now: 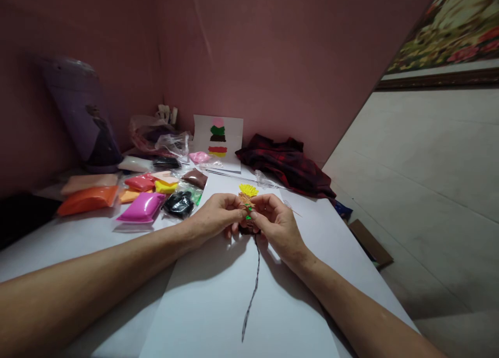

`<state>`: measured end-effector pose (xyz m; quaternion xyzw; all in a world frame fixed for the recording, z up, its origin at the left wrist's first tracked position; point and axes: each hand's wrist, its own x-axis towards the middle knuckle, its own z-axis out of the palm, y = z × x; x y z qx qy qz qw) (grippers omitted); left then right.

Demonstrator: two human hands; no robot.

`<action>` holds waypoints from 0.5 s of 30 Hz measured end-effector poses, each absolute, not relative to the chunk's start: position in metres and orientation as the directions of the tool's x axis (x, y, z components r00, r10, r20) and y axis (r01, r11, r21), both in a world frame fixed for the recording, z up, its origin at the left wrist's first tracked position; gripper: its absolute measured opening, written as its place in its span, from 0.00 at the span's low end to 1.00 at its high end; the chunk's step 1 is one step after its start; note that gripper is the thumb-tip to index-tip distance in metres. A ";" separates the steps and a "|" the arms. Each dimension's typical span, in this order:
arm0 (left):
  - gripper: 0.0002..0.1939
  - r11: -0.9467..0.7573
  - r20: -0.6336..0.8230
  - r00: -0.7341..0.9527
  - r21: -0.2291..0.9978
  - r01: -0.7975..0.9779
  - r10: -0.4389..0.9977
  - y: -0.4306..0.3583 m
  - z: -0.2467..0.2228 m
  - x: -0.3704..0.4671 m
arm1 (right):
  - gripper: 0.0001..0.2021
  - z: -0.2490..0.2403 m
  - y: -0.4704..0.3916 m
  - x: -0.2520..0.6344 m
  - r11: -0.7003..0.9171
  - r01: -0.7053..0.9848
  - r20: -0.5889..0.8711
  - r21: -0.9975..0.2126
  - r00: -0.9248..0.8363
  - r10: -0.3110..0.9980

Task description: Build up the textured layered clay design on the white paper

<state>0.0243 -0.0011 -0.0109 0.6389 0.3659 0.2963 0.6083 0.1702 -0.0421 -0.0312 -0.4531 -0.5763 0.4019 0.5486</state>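
Between my two hands is a small textured piece, apparently modelling clay [248, 190]. It has a fringed yellow top, a tan-orange band below, bits of green and a dark brown bottom. My left hand [221, 212] pinches it from the left with thumb and fingers. From the right, my right hand [277, 220] grips it the same way, thumb close to the green part. The fingers cover much of its middle. A dark twisted strand [255, 280] runs from below the piece toward me across the white paper [210, 311].
Several soft packets of coloured clay, including a magenta packet [142, 208] and an orange packet [89, 200], lie at the left. A card with coloured bands [200, 134] leans on the wall. Dark red plaid cloth [286, 163] lies behind, near a purple container [80, 119].
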 end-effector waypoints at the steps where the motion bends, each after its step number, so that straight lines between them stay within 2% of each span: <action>1: 0.04 0.011 -0.067 0.555 0.995 0.104 0.829 -0.001 -0.011 0.024 | 0.06 -0.031 -0.042 0.170 0.267 0.084 0.269 -0.960 0.012 0.963; 15: 0.05 0.005 -0.047 0.554 0.997 0.076 0.831 -0.001 -0.012 0.024 | 0.06 -0.030 -0.044 0.170 0.264 0.100 0.264 -0.959 -0.013 0.965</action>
